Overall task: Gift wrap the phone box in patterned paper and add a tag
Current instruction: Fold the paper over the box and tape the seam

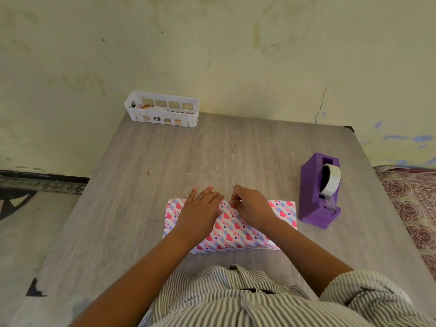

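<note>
The phone box lies hidden under heart-patterned wrapping paper (232, 231) near the front of the grey wooden table (212, 152). My left hand (200, 208) lies flat on the paper with straight fingers reaching past its far edge. My right hand (252, 204) has its fingers curled and pinches the paper's far edge near the middle. The paper covers the box's top; loose paper sticks out to the left and right.
A purple tape dispenser (318, 192) with clear tape stands right of the parcel. A white slotted basket (162, 109) holding small items sits at the table's far left, against the wall. A patterned cloth (412, 204) lies beyond the table's right edge.
</note>
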Available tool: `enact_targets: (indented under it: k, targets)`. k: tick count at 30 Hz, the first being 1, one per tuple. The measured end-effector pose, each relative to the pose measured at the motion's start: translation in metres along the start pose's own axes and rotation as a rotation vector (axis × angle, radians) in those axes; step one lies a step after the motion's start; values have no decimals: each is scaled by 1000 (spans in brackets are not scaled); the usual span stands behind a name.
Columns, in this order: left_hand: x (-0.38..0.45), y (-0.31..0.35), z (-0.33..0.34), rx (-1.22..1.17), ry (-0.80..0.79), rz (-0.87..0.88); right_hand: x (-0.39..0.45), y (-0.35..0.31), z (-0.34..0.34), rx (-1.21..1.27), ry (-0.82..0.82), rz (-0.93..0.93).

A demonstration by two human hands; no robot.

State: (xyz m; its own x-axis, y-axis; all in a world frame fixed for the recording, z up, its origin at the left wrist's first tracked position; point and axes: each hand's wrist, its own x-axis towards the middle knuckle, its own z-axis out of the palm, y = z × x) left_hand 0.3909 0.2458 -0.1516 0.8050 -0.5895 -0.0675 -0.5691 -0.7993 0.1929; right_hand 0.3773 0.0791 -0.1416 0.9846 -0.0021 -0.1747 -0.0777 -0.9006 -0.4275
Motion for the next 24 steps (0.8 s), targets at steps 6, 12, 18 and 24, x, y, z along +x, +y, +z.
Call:
enact_targets:
  k: [6, 12, 18, 24]
  targets:
    - [8, 4, -1, -22, 19, -23, 2, -1, 0, -37, -8, 11]
    - [14, 8, -5, -122, 31, -59, 1, -2, 3, -53, 28, 26]
    - [21, 10, -9, -110, 69, -90, -1, -3, 6, -33, 82, 56]
    - [20, 13, -7, -78, 95, -116, -3, -1, 9, -6, 106, 59]
